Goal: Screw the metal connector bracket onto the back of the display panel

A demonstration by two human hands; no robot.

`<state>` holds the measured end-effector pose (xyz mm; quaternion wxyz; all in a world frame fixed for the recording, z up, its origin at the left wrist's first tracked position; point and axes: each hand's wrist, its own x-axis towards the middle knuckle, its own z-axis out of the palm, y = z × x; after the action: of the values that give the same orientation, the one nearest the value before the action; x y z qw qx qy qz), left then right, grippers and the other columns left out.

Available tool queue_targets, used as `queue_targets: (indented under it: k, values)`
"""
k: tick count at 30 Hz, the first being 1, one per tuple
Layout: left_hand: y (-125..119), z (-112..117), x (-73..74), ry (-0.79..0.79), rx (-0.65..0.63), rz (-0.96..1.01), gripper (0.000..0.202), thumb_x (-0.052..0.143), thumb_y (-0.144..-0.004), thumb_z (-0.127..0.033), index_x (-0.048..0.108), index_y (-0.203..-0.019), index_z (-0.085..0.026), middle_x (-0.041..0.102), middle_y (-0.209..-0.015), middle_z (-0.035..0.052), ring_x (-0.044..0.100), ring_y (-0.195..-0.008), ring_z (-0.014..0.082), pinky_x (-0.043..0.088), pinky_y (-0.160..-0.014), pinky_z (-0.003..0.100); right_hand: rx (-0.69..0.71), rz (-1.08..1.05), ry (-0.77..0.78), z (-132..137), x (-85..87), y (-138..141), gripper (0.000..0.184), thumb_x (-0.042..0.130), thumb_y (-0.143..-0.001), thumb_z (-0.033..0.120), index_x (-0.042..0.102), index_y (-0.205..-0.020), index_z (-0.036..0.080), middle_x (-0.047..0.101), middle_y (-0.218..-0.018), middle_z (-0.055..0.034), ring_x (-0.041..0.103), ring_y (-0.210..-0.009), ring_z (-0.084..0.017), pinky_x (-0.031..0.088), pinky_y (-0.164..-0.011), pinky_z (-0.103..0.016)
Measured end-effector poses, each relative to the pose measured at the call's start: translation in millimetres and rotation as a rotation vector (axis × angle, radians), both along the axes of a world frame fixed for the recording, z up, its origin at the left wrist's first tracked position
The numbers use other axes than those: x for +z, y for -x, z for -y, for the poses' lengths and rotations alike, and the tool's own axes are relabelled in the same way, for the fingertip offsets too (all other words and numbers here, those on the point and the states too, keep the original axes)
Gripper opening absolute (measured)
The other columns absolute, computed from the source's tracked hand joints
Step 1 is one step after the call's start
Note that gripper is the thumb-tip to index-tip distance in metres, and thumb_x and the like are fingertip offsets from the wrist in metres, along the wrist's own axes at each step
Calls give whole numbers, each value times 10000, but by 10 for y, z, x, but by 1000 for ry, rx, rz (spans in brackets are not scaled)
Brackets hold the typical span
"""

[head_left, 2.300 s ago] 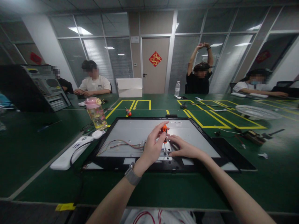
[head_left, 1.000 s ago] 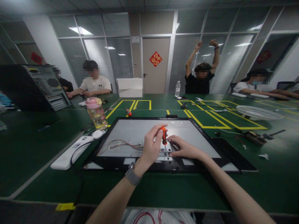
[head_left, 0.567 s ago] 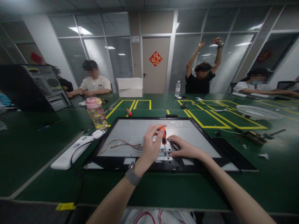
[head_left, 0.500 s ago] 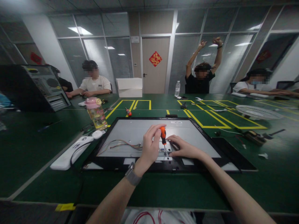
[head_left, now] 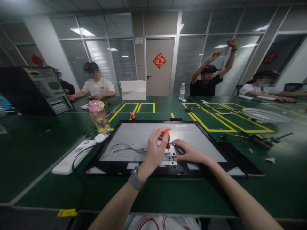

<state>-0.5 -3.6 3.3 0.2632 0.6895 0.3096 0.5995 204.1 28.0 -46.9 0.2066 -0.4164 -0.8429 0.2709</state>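
In the head view, we see the screwdriver (head_left: 168, 140) at the middle of the flat panel (head_left: 134, 132), its long axis nearly upright. The orange-and-black handle is uppermost, leaning slightly toward the left, and the thin shaft points down at the metal bracket (head_left: 173, 154) near the panel's near edge; we cannot tell whether the tip touches. Our left hand (head_left: 155, 147) is curled closed around the handle, thumb and fingers on it. Our right hand (head_left: 188, 151) lies low just beside the shaft, half open, its thumb parted from the fingers; we cannot tell whether the fingertips touch the bracket. The panel's long axis runs left to right on the green table (head_left: 192, 198), with thin wires (head_left: 127, 147) lying across its left part.
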Motion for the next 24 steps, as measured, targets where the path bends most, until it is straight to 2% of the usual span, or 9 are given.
queue_targets:
  k: [3, 10, 15, 18, 24]
  values:
    - [1, 0, 11, -5, -11, -11, 193, 468, -908, -229, 649, -969, -196, 593, -894, 36, 565, -766, 129, 478, -653, 222, -1, 1, -6, -3, -8, -5, 611, 715, -728, 452, 501, -1253, 225, 480, -1264, -92, 439, -1206, -288, 348, -1054, -454]
    - [-17, -38, -47, -12, 69, 25, 90, 555, -869, -236, 623, -879, -178, 584, -904, 35, 578, -865, 143, 484, -729, 236, 1, -1, 9, 9, 22, -2, 614, 707, -736, 466, 494, -1264, 234, 479, -1265, -88, 444, -1205, -283, 351, -1054, -450]
    - [-34, -52, -61, 104, -35, 131, 167, 564, -878, -281, 610, -998, -174, 647, -945, 54, 642, -818, 143, 514, -724, 250, 3, -3, -2, -1, 4, 0, 619, 718, -727, 458, 500, -1257, 224, 480, -1263, -91, 444, -1199, -282, 352, -1054, -449]
    - [-29, -48, -71, 117, -73, 145, 224, 557, -885, -315, 625, -1048, -176, 664, -959, 64, 657, -808, 153, 524, -704, 253, 1, 1, 0, 4, 8, 6, 619, 714, -727, 467, 503, -1258, 229, 483, -1264, -90, 443, -1200, -286, 351, -1053, -456]
    - [1, -44, -77, 120, -109, 121, 318, 398, -960, -306, 607, -1167, -187, 670, -985, 75, 642, -858, 165, 525, -747, 279, -3, -2, 4, 14, 24, 16, 612, 720, -723, 455, 509, -1250, 226, 485, -1259, -92, 448, -1193, -289, 359, -1047, -453]
